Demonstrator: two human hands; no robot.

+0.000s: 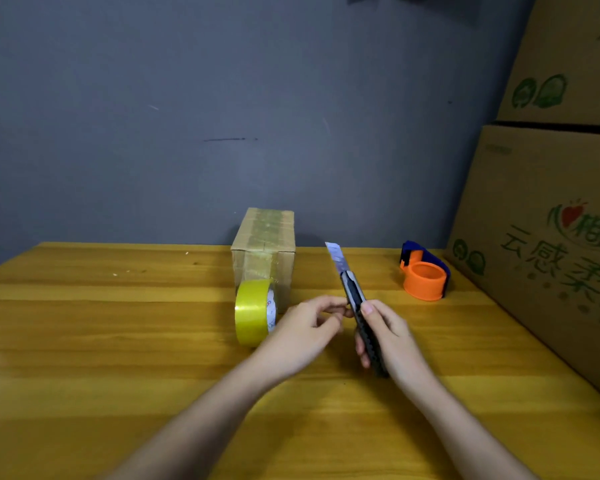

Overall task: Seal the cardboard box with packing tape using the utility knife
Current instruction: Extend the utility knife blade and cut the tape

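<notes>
A small cardboard box (264,245) stands at the table's far edge against the wall, with clear tape along its top and front. A yellowish roll of packing tape (253,311) stands on its edge just in front of the box. My right hand (390,336) grips a black utility knife (355,306) with its blade extended, pointing up and away. My left hand (307,329) is beside the knife's body, fingers curled and touching it near the slider; whether it grips the knife is unclear.
An orange and blue tape dispenser (425,271) sits at the far right of the wooden table (101,341). Large printed cardboard cartons (548,237) are stacked along the right edge. A grey wall (222,116) stands behind the table.
</notes>
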